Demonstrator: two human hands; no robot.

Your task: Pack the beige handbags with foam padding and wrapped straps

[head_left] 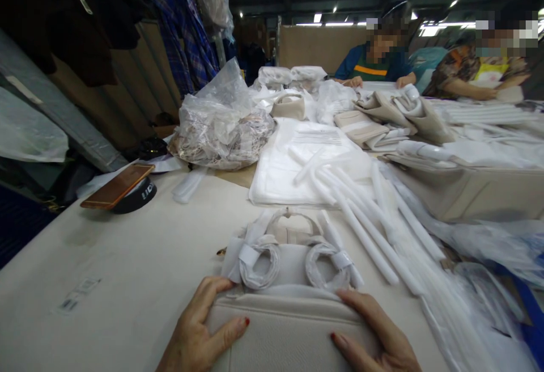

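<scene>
Here, at the bottom centre of the frame, a beige handbag (289, 329) lies between 2 hands: the left hand (202, 326) grasps its left side, the right hand (376, 332) its right, thumbs on the front panel. Just above sit 2 white-wrapped coils (275, 264). White foam tubes (365, 236) lie right of centre; a brown-orange phone case (119, 186) tilts on a black roll (138, 199), left.
</scene>
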